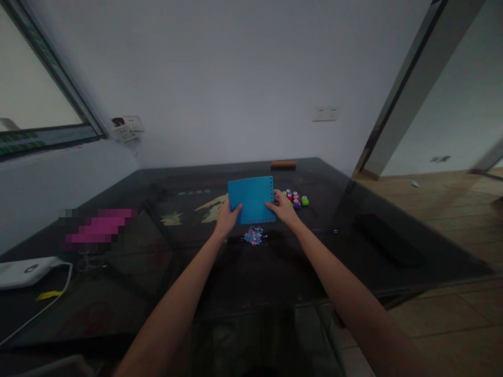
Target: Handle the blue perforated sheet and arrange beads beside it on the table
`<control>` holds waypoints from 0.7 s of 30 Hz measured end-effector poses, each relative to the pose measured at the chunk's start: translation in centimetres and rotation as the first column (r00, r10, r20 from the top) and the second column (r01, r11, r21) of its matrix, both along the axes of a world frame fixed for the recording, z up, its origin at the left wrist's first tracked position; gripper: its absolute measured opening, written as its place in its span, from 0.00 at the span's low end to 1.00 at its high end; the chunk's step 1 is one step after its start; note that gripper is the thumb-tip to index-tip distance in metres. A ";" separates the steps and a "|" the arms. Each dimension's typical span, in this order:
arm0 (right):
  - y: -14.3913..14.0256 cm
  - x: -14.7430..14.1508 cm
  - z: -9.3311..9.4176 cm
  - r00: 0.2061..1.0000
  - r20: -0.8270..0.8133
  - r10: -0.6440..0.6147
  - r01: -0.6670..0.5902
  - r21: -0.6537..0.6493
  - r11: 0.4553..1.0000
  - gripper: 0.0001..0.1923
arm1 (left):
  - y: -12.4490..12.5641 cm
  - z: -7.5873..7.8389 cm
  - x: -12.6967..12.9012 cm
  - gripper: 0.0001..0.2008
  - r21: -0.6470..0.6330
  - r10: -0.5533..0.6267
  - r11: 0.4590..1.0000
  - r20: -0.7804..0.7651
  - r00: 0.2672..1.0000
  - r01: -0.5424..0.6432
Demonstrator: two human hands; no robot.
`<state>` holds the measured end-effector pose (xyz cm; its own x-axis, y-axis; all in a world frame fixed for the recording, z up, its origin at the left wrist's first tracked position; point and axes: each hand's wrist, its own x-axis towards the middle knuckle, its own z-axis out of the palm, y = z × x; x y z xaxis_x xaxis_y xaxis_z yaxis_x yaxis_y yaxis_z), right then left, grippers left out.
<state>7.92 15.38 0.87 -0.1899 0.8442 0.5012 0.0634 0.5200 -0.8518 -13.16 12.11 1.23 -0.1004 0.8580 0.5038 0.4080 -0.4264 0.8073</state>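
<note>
A flat blue sheet (252, 198) with small holes along its right and bottom edges is held up over the dark table. My left hand (227, 215) grips its left side, thumb on the near face. On the right side my right hand (283, 207) pinches it the same way. Just below the sheet lies a small heap of tiny pink, blue and white pieces (254, 235) on the tabletop. Beyond my right hand sit several small round purple, red and green objects (295, 199) with white eye-like spots, partly hidden by that hand.
On the table (243, 283) are a brown cylinder (283, 164) at the back, a black oblong object (387, 240) at right, a blurred pink item (102, 225) at left, and a white device (29, 272) with a cable. A wall stands behind.
</note>
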 end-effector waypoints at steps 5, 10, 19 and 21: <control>-1.3 1.6 1.8 0.981 -0.033 -0.192 0.194 0.158 0.968 0.25 | -0.2 0.2 -0.3 0.18 -0.040 -0.054 0.998 0.030 0.998 0.055; -2.0 2.2 2.5 0.937 0.135 -0.322 0.259 0.351 0.900 0.19 | -0.2 -0.1 -0.3 0.19 -0.064 -0.082 0.994 0.023 0.996 0.083; -1.7 2.4 2.0 0.873 0.296 -0.387 0.243 0.425 0.872 0.19 | -0.2 -0.1 -0.1 0.19 -0.092 -0.084 0.992 0.046 0.995 0.088; -1.7 2.5 2.0 0.881 0.285 -0.378 0.234 0.432 0.871 0.18 | -0.3 -0.1 0.0 0.20 -0.095 -0.090 0.991 0.050 0.995 0.095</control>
